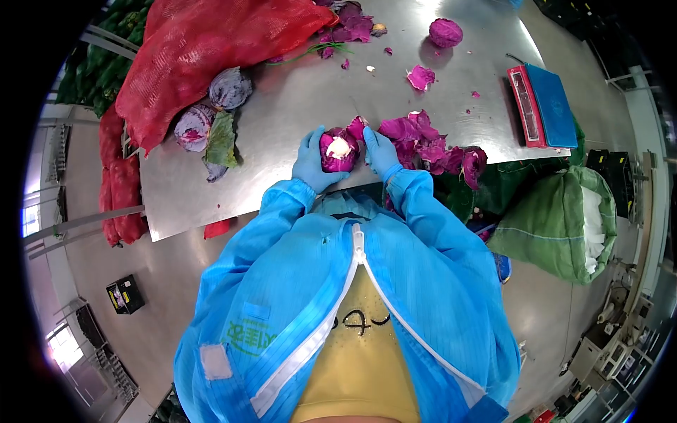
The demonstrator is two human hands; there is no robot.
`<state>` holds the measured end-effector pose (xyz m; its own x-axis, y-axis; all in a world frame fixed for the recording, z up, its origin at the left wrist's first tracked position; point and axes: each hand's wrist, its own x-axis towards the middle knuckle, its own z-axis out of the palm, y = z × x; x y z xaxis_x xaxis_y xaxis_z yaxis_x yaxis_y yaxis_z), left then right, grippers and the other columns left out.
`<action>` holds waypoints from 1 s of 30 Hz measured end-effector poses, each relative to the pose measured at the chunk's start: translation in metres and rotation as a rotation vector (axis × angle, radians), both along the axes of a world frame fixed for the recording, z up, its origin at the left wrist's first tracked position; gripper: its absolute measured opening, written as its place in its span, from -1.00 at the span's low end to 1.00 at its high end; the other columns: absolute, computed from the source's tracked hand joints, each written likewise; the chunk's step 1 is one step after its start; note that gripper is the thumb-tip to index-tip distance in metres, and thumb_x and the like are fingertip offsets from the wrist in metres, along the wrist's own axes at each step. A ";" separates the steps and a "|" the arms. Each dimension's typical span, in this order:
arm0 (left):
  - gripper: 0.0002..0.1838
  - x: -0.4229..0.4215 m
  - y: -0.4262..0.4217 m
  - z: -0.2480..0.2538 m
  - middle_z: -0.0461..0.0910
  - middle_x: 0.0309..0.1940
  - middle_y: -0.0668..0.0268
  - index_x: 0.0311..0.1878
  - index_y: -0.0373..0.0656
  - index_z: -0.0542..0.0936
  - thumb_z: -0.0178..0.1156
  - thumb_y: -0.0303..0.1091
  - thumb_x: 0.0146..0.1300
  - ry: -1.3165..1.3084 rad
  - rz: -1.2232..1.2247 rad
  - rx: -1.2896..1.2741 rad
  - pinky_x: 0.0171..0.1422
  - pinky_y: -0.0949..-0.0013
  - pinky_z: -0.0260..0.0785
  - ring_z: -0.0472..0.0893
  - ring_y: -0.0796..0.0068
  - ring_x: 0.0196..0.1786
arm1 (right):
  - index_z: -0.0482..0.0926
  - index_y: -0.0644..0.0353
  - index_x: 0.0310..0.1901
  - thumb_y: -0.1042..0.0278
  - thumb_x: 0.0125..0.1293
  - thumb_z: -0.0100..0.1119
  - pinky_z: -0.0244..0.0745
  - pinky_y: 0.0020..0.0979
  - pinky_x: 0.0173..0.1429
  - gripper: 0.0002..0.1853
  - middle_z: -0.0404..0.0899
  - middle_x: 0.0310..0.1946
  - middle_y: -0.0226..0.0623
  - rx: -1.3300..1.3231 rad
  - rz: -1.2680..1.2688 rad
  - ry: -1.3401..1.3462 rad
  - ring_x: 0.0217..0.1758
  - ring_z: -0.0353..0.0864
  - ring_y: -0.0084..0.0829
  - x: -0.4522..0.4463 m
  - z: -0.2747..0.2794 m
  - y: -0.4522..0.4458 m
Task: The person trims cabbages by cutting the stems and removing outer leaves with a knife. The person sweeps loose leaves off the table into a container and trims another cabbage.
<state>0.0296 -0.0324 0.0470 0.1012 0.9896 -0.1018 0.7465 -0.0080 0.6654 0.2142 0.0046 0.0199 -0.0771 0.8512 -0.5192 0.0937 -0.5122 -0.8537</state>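
Near the table's front edge, my left hand (315, 162), in a blue glove, grips a red cabbage (336, 151) from its left side. The pale cut stem of the cabbage faces up. On the other side, my gloved right hand (381, 151) has its fingers closed on a purple cabbage leaf (357, 128) at the head's upper right edge. Whether that leaf is still attached cannot be made out. Just right of this hand lies a pile of peeled purple leaves (416, 137), stretching along the table edge.
A red mesh sack (204, 60) lies at the back left, with unpeeled cabbages (230, 89) beside it. A peeled cabbage (446, 33) sits at the back. A red and blue box-like object (543, 106) stands at right, above a green woven sack (560, 225) beyond the steel table (282, 92).
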 end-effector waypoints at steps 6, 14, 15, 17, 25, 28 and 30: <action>0.21 -0.020 -0.004 -0.031 0.14 0.26 0.01 0.37 -0.08 0.06 0.56 -0.05 -0.40 -0.227 -0.075 0.136 0.38 0.23 0.22 0.27 0.02 0.29 | 0.55 0.23 -0.21 -0.13 0.17 0.14 0.45 -0.10 -0.14 -0.51 0.59 -0.32 0.02 0.338 0.017 -0.385 -0.20 0.55 0.08 -0.002 -0.020 0.010; 0.26 -0.039 -0.013 -0.046 0.23 0.27 0.14 0.39 -0.02 0.01 0.62 -0.38 -0.44 -0.629 -0.158 0.058 0.41 0.27 0.15 0.30 0.19 0.31 | 0.57 0.25 -0.32 0.06 0.12 0.23 0.47 -0.16 -0.18 -0.65 0.61 -0.38 -0.04 0.194 -0.059 -0.493 -0.27 0.60 -0.01 0.001 -0.040 0.025; 0.27 -0.040 -0.013 -0.046 0.23 0.28 0.14 0.39 -0.01 0.01 0.62 -0.39 -0.45 -0.624 -0.166 0.063 0.41 0.27 0.15 0.30 0.21 0.32 | 0.56 0.25 -0.35 0.08 0.12 0.25 0.47 -0.18 -0.19 -0.66 0.61 -0.41 -0.05 0.141 -0.145 -0.415 -0.30 0.60 -0.04 0.000 -0.045 0.023; 0.28 -0.043 -0.013 -0.047 0.22 0.28 0.13 0.39 0.00 -0.01 0.63 -0.38 -0.45 -0.593 -0.178 0.078 0.41 0.25 0.16 0.30 0.21 0.32 | 0.56 0.26 -0.37 0.10 0.11 0.26 0.47 -0.19 -0.20 -0.67 0.60 -0.43 -0.06 0.088 -0.226 -0.336 -0.33 0.60 -0.06 -0.005 -0.053 0.017; 0.34 -0.045 -0.015 -0.044 0.22 0.27 0.11 0.39 0.01 -0.12 0.64 -0.35 -0.45 -0.620 -0.158 0.099 0.39 0.21 0.20 0.32 0.22 0.30 | 0.28 0.23 0.20 0.05 -0.01 0.42 0.48 -0.26 -0.01 -0.21 0.57 -0.17 0.03 0.458 -0.279 -0.342 -0.12 0.62 -0.14 -0.023 -0.012 -0.020; 0.34 -0.043 -0.013 -0.043 0.23 0.26 0.10 0.38 0.01 -0.11 0.65 -0.33 -0.46 -0.710 -0.172 0.049 0.38 0.22 0.22 0.33 0.22 0.28 | 0.30 0.23 0.11 0.02 -0.06 0.42 0.49 -0.23 -0.04 -0.25 0.57 -0.23 0.02 0.433 -0.066 -0.316 -0.12 0.62 -0.09 -0.027 0.002 -0.022; 0.33 -0.046 -0.011 -0.049 0.18 0.28 0.09 0.38 -0.05 -0.06 0.65 -0.24 -0.47 -0.709 -0.155 0.040 0.41 0.21 0.16 0.29 0.20 0.32 | 0.33 0.22 -0.01 0.05 -0.07 0.41 0.50 -0.21 -0.07 -0.33 0.57 -0.25 0.03 0.343 0.010 -0.330 -0.15 0.62 -0.07 -0.027 0.011 -0.015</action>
